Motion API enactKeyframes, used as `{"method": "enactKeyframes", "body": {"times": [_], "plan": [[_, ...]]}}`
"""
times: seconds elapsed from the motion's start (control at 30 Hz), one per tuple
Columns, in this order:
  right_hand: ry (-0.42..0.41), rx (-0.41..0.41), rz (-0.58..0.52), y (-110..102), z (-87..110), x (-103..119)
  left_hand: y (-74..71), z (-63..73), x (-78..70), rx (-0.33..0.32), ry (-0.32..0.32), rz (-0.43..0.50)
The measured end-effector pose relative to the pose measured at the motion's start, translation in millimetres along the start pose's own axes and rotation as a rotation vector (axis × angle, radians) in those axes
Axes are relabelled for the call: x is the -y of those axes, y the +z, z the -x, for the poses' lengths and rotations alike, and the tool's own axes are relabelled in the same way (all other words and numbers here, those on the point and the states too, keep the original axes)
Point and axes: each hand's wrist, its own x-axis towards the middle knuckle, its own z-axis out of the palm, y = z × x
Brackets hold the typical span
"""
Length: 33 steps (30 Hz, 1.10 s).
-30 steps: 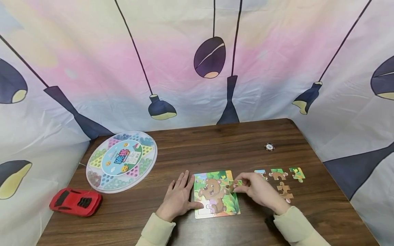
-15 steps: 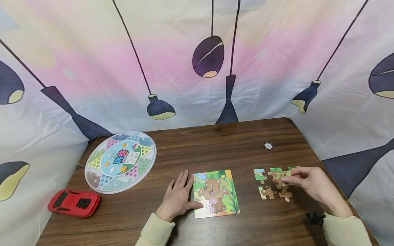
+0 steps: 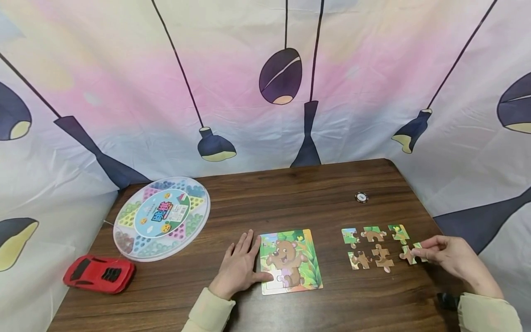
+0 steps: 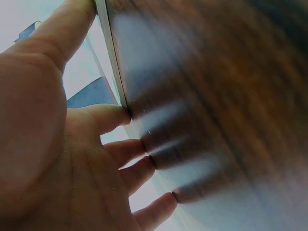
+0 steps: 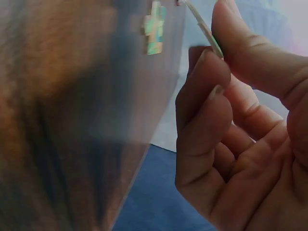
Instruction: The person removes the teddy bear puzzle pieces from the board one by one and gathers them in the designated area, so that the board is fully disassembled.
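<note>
A square bear jigsaw board lies before the person. The left hand rests at its left side, fingers spread on the table and thumb laid over the board's lower left part. In the left wrist view, straight fingertips meet the tabletop. At the right, the right hand pinches a brown and green puzzle piece between thumb and fingers. From the right wrist, this piece shows edge-on, low over the table. Several loose puzzle pieces lie to its left, with another piece just behind it.
A round Chinese checkers set lies at the back left, with a red toy car in front of it. A black and white poker chip sits behind the loose pieces. A patterned cloth hangs around the table.
The right hand has carried the puzzle piece from the board's right edge across the loose pieces to the far right, lowering it beside them. The left hand has stayed in place.
</note>
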Motion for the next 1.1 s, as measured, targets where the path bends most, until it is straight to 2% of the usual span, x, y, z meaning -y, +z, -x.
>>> {"method": "enactKeyframes", "body": {"times": [0.27,0.47,0.6,1.1], "plan": [[0.045,-0.005,0.033,7,-4.8,-9,2.0,-0.7,1.5,-0.008,0.006,-0.001],[0.112,0.011,0.117,7,-8.6,-8,3.0,-0.9,1.7,-0.014,0.007,0.0],[0.151,0.033,0.131,7,-10.9,-5,3.1,-1.4,1.8,-0.013,0.001,-0.003],[0.165,0.064,0.14,8,-14.7,-4,3.9,-1.4,1.5,-0.007,-0.006,-0.003]]}}
